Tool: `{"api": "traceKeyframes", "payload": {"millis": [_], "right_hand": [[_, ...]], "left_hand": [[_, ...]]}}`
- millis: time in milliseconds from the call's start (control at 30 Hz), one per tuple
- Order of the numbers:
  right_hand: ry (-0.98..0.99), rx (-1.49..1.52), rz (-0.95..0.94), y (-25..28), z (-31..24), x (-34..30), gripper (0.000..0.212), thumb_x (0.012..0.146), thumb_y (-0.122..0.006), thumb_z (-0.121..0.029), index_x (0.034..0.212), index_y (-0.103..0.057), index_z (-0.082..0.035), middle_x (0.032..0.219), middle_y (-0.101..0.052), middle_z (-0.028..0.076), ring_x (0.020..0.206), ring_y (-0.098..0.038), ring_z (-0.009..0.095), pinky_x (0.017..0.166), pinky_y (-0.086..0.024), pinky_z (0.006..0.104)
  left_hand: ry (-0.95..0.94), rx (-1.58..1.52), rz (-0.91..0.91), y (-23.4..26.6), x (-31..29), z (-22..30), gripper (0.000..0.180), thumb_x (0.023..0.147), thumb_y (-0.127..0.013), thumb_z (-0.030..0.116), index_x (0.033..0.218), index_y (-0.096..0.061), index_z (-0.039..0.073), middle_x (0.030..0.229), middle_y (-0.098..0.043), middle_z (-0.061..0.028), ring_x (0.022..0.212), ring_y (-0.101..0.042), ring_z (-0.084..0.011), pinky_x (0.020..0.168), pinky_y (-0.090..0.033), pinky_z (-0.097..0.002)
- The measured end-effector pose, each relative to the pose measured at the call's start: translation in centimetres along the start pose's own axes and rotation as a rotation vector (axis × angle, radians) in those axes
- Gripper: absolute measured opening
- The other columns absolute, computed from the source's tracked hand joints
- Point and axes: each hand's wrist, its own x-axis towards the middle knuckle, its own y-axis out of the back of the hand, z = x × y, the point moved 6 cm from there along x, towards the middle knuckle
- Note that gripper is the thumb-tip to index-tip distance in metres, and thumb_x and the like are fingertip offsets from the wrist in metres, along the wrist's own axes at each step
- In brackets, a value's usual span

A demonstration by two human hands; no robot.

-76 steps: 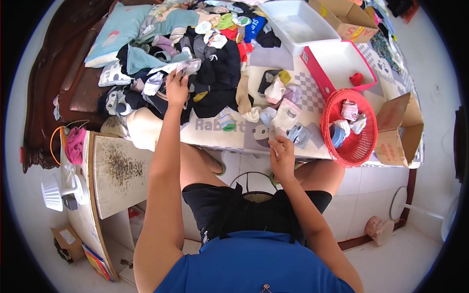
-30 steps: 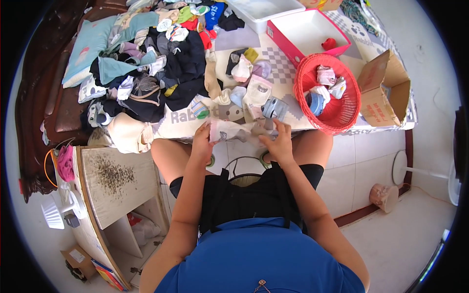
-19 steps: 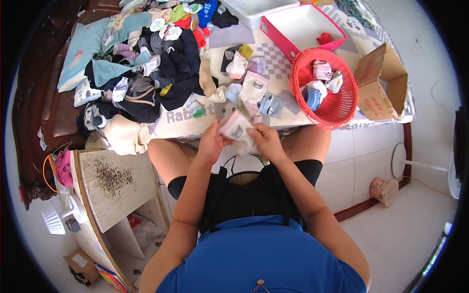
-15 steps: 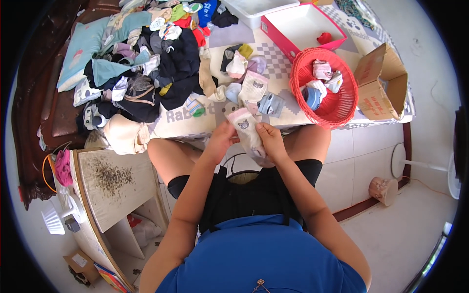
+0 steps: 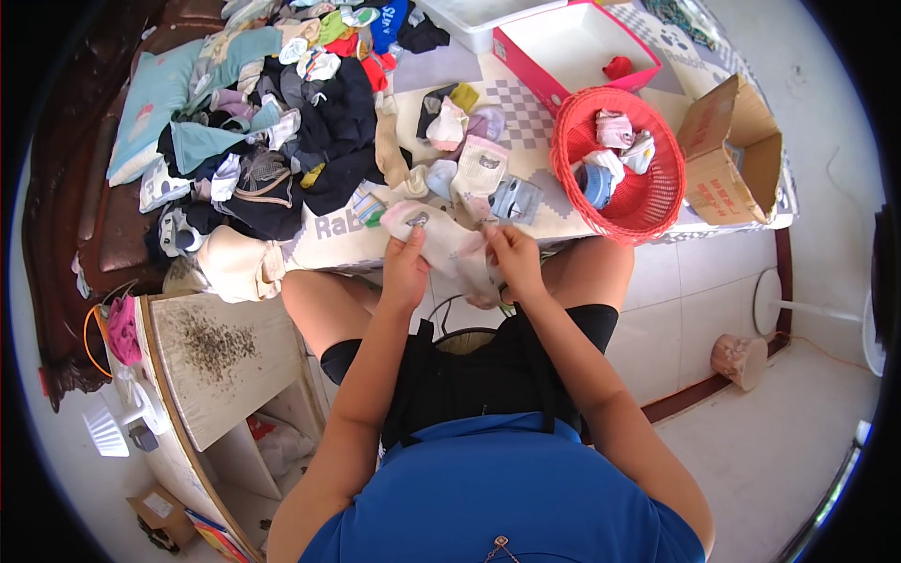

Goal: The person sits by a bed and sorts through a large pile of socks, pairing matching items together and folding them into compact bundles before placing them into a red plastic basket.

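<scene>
A: Principal item?
B: One cream sock (image 5: 439, 246), thin knit, soft and creased. Pale pink cuff (image 5: 398, 212) at the left end; a small dark motif (image 5: 415, 219) just below it, too blurred to read in detail. Faint pinkish and grey patches toward the right end. Whether one layer or two, cannot tell.

A: Location?
B: Held in the air at the near edge of the bed (image 5: 319, 251), above the gap between the person's knees. It slants from the far left down to the near right, its lower end drooping.

A: Fingers?
B: Left hand (image 5: 405, 272): thumb on top, fingers beneath, gripping the sock near the motif. Right hand (image 5: 516, 263): fingers drawn narrow, pinching the fabric at the right end.

A: Adjacent items?
B: A pink-cuffed sock (image 5: 481, 167), cream with a grey animal motif, lying flat just beyond the hands. A grey-blue sock (image 5: 514, 200) beside it, to the right.

A: Containers?
B: Red woven basket (image 5: 662, 202), right, holding bundled socks (image 5: 615, 129) in pink, white and blue. Beyond it, a pink-sided box (image 5: 572, 42), white inside; farther right, an open cardboard box (image 5: 718, 183).

A: Left side?
B: A mixed heap of clothes (image 5: 328, 122), largely dark.
</scene>
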Motion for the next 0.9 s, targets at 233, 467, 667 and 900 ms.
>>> {"api": "traceKeyframes", "payload": {"millis": [233,467,667,900], "right_hand": [[-0.094,-0.376,0.103,-1.1,1.4,5.2,0.045,0.070,-0.069,-0.035,0.100,-0.064,-0.002,0.081,-0.066,0.013,0.072,-0.063,0.027,0.069,-0.050,0.0373],[0.504,-0.087,0.117,-0.1,-5.1,2.1,0.009,0.071,-0.054,0.001,0.075,-0.046,-0.003,0.067,-0.048,0.002,0.062,-0.049,0.016,0.061,-0.040,0.0299],[0.247,0.124,-0.411,-0.9,-5.2,-0.4,0.012,0.070,-0.048,0.005,0.073,-0.042,-0.006,0.068,-0.038,-0.004,0.063,-0.033,0.005,0.054,-0.028,0.0224],[0.217,0.183,-0.642,-0.5,-5.0,-2.2,0.014,0.071,-0.046,0.006,0.072,-0.042,-0.007,0.070,-0.038,-0.005,0.064,-0.033,0.005,0.056,-0.028,0.0212]], "left_hand": [[0.017,0.154,-0.004,0.4,-0.4,0.8,0.029,0.094,-0.050,0.018,0.119,-0.052,0.003,0.110,-0.061,-0.0069,0.099,-0.060,-0.0182,0.089,-0.046,-0.0350],[0.169,0.121,-0.043,0.9,-0.4,-0.3,0.029,0.094,-0.050,0.019,0.117,-0.053,0.001,0.108,-0.061,-0.0091,0.098,-0.059,-0.0188,0.090,-0.045,-0.0349],[0.350,-0.280,-0.279,-3.7,-0.1,-1.8,0.051,0.096,-0.039,0.035,0.135,-0.033,0.002,0.134,-0.043,-0.0131,0.125,-0.041,-0.0285,0.106,-0.030,-0.0438],[0.493,-0.364,-0.408,-5.6,-1.0,-1.1,0.052,0.096,-0.038,0.039,0.133,-0.037,0.002,0.131,-0.048,-0.0111,0.121,-0.046,-0.0269,0.104,-0.032,-0.0426]]}}
